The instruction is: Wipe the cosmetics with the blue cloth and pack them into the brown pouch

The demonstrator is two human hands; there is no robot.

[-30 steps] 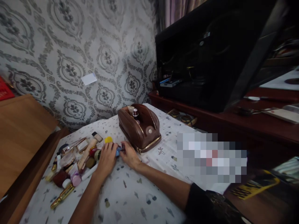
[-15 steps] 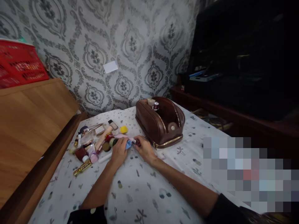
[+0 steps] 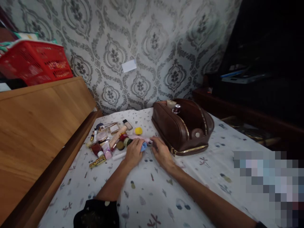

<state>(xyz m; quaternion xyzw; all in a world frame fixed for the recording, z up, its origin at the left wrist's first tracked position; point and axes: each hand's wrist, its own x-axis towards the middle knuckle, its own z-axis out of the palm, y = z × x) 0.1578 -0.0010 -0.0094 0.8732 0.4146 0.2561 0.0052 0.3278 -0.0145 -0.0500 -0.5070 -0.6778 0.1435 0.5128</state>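
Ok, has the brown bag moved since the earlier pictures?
No; the brown bag keeps its place beside the same palm-like print on the cloth; the camera has simply turned left.

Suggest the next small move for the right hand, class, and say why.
Perhaps lift the small shiny item in the right hand's fingers toward the brown bag: the bag lies just beyond that hand, its top gapes open, and a silver-capped bottle shows inside.
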